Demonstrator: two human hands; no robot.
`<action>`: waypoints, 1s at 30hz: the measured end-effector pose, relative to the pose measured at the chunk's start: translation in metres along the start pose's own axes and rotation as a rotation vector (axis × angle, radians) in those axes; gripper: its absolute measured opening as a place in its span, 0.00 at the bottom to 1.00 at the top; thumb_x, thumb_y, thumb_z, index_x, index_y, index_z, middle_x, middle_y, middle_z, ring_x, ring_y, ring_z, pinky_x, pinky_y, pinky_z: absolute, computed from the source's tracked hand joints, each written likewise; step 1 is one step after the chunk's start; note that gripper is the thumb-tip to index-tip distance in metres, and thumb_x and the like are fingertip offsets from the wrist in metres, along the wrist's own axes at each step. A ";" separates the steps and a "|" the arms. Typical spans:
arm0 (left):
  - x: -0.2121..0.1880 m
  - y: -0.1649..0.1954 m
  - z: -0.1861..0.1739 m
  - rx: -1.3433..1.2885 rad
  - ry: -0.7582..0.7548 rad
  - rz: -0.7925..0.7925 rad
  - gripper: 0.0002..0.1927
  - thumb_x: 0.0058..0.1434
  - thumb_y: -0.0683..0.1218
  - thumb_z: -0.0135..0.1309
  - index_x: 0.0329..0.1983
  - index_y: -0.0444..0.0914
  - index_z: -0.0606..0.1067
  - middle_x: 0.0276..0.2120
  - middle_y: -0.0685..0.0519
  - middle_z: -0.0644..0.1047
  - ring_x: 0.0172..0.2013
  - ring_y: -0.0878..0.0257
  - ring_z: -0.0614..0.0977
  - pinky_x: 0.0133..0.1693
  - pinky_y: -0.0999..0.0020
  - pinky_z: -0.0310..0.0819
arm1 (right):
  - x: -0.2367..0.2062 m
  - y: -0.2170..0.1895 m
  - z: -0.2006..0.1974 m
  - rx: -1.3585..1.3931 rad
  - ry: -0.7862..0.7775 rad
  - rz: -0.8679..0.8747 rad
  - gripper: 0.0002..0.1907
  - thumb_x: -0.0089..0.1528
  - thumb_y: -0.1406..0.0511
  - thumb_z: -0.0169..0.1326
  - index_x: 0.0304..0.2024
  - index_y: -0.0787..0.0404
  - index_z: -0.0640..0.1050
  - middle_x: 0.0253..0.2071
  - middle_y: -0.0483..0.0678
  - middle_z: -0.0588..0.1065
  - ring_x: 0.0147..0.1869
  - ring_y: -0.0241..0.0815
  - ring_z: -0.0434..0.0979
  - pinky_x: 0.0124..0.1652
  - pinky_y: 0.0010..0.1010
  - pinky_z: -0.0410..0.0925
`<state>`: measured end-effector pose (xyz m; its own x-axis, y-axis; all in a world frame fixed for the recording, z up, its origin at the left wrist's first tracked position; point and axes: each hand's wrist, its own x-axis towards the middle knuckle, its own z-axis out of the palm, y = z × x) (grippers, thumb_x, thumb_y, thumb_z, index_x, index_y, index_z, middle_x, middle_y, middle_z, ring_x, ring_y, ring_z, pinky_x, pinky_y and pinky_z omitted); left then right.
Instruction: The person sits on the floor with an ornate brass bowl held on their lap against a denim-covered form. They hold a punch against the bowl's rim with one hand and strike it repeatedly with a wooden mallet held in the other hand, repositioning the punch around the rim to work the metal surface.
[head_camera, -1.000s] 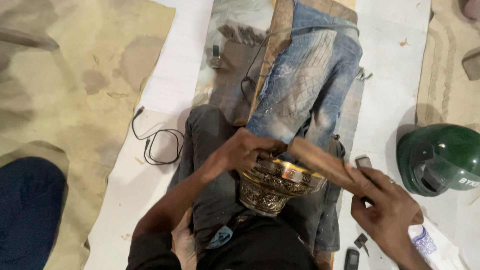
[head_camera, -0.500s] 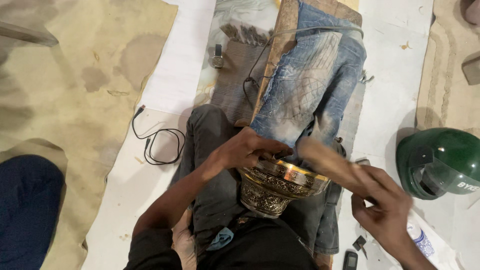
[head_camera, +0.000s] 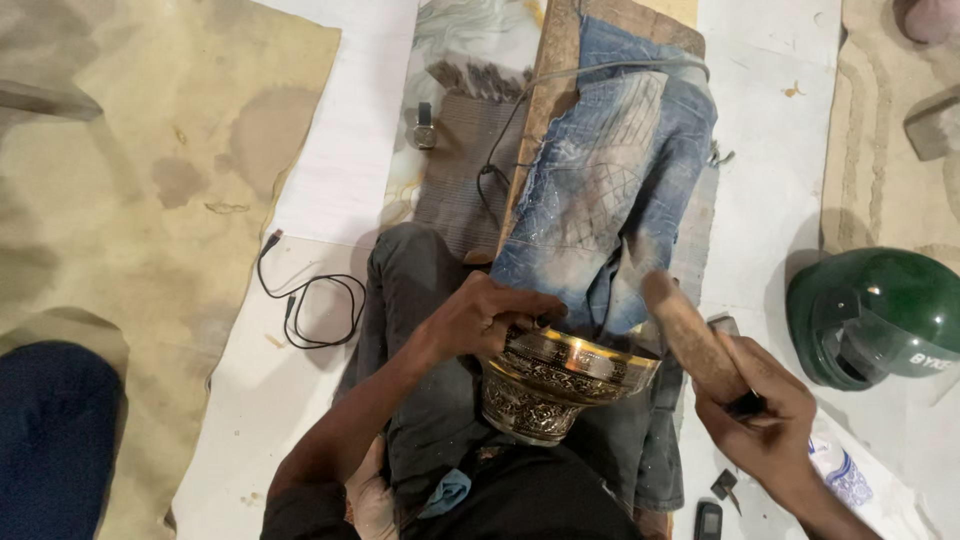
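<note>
An engraved brass bowl (head_camera: 560, 385) with dark patterned sides and a shiny gold rim rests tilted on my lap. My left hand (head_camera: 485, 318) grips the bowl's far rim, fingers curled over something small and dark that I cannot make out. My right hand (head_camera: 765, 425) is closed around the handle of a wooden mallet (head_camera: 690, 335), whose head is raised to the right of the bowl, above its rim and not touching it. A faded blue denim cloth (head_camera: 615, 190) lies over a wooden board (head_camera: 555, 60) just beyond the bowl.
A green helmet (head_camera: 875, 315) sits on the floor at right. A black cable (head_camera: 305, 300) lies on the white sheet at left, beside a tan stained mat (head_camera: 130, 170). Small dark tools (head_camera: 715, 500) lie near my right knee. A small metal piece (head_camera: 425, 125) rests ahead.
The mallet has swung up and away to the right from the bowl's rim, where it lay low a second ago. My left hand stays on the bowl.
</note>
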<state>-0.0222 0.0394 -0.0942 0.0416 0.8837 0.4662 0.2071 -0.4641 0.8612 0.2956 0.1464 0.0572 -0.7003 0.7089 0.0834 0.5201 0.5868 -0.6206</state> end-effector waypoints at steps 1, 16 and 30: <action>-0.001 0.000 0.000 0.015 0.007 0.004 0.31 0.51 0.28 0.50 0.58 0.39 0.79 0.37 0.47 0.85 0.34 0.61 0.90 0.28 0.67 0.81 | -0.001 0.000 -0.001 -0.196 -0.003 -0.107 0.40 0.46 0.78 0.57 0.62 0.51 0.77 0.52 0.50 0.79 0.38 0.37 0.78 0.32 0.26 0.69; 0.001 -0.004 -0.005 -0.028 -0.068 0.050 0.31 0.48 0.27 0.49 0.56 0.34 0.79 0.41 0.45 0.85 0.35 0.59 0.89 0.35 0.67 0.85 | 0.010 -0.015 0.001 -0.146 -0.076 -0.064 0.39 0.47 0.79 0.57 0.62 0.52 0.75 0.53 0.52 0.78 0.40 0.39 0.82 0.29 0.27 0.74; -0.009 -0.024 -0.002 0.005 0.000 0.090 0.31 0.48 0.30 0.53 0.58 0.37 0.78 0.24 0.48 0.77 0.24 0.58 0.80 0.29 0.63 0.76 | 0.014 -0.029 0.003 -0.219 -0.045 -0.203 0.37 0.47 0.77 0.58 0.60 0.51 0.77 0.49 0.48 0.79 0.38 0.40 0.80 0.32 0.29 0.72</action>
<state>-0.0297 0.0423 -0.1191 0.0599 0.8386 0.5414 0.2074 -0.5410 0.8150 0.2696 0.1382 0.0739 -0.8194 0.5531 0.1510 0.4568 0.7889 -0.4110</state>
